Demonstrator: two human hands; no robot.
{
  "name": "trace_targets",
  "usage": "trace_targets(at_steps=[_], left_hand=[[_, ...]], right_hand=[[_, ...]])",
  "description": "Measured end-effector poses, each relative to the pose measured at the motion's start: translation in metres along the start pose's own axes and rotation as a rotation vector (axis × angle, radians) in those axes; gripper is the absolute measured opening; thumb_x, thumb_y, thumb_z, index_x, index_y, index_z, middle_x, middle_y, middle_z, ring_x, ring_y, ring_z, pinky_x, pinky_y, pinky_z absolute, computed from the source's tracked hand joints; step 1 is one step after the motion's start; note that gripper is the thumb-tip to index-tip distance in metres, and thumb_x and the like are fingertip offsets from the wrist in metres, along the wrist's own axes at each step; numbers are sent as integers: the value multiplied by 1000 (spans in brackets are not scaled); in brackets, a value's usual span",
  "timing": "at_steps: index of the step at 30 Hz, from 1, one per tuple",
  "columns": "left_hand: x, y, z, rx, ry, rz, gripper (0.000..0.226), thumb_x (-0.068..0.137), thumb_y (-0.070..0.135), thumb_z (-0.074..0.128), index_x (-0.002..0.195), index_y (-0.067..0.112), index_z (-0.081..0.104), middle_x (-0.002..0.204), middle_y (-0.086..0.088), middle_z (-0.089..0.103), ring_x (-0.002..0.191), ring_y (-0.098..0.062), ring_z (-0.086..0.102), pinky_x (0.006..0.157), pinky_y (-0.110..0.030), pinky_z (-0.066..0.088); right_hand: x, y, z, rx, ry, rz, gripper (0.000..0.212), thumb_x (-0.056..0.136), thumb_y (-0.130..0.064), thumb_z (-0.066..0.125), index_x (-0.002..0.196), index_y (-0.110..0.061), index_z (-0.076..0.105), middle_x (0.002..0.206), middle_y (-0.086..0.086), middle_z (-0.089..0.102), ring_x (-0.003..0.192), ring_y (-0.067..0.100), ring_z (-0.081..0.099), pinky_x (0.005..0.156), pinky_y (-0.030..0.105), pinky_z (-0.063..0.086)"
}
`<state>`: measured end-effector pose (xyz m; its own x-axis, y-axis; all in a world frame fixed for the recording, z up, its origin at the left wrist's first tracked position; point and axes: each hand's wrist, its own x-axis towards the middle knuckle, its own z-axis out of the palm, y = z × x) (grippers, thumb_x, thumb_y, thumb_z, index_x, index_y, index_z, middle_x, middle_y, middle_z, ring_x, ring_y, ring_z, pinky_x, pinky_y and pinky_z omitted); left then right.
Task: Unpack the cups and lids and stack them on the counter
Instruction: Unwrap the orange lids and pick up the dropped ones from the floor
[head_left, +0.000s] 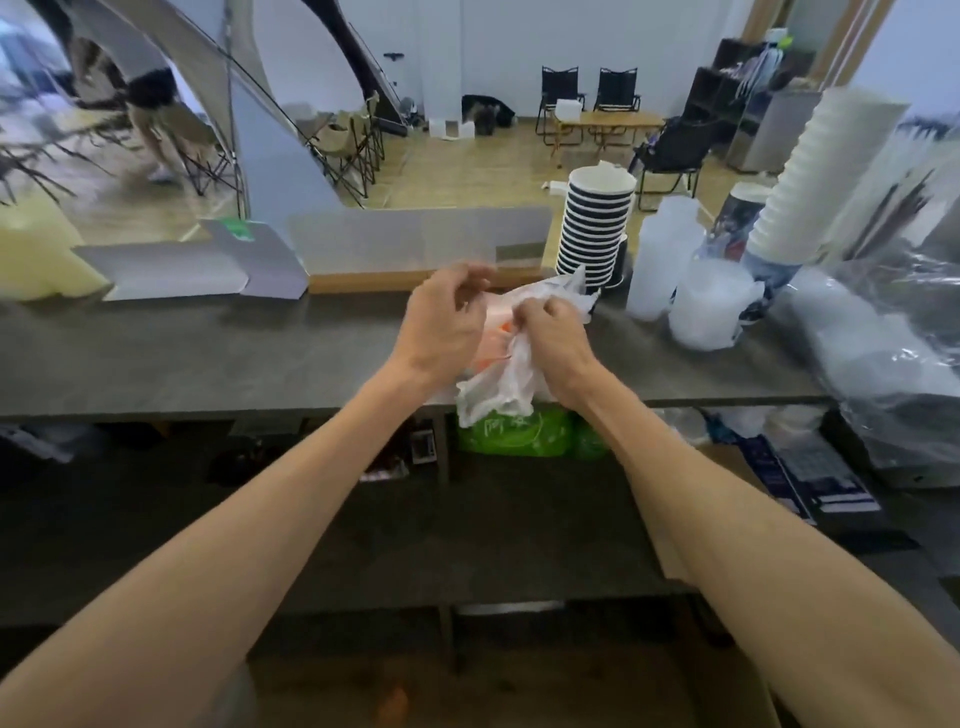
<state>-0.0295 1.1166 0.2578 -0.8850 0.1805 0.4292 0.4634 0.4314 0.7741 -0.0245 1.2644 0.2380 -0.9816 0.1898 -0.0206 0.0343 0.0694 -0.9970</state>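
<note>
Plastic bag on counter pinched by right hand; left hand half-curled at its top, hold unclear. Unwrapping step judged; opening to be widened next.

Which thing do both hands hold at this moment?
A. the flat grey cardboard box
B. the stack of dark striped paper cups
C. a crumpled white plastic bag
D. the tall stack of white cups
C: the left hand and the right hand both pinch the crumpled white plastic bag above the counter, while the striped cups stand untouched behind it.
</note>
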Motion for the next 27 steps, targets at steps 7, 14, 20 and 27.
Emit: trace_targets(at_steps=[7,14,20,27], left_hand=[[-1,-121,3,165,-109,-373,56,94,21,66,146,21,45,140,-11,49,112,-21,59,100,-33,49],[14,-135,20,100,-143,-335,60,92,18,68,148,22,44,147,-5,48,124,-21,57,107,-38,48],[23,-127,30,80,-141,-318,58,92,16,67,146,20,47,145,-3,52,114,-14,59,92,-25,47],[28,-119,32,63,-59,-263,50,92,16,67,140,17,52,135,-5,56,95,-10,64,66,-3,44]], right_hand=[[80,54,21,-164,57,148,21,101,-32,55,99,-13,63,97,5,69,90,19,66,79,32,55],[94,62,18,-317,110,128,25,95,-23,55,111,-10,69,107,10,71,100,25,67,91,41,55],[86,53,8,-437,132,104,25,98,-28,54,112,-11,67,105,7,66,97,23,61,82,30,48],[70,46,-15,-574,319,81,35,93,-51,58,109,-19,59,108,-2,61,97,21,59,83,37,48]])
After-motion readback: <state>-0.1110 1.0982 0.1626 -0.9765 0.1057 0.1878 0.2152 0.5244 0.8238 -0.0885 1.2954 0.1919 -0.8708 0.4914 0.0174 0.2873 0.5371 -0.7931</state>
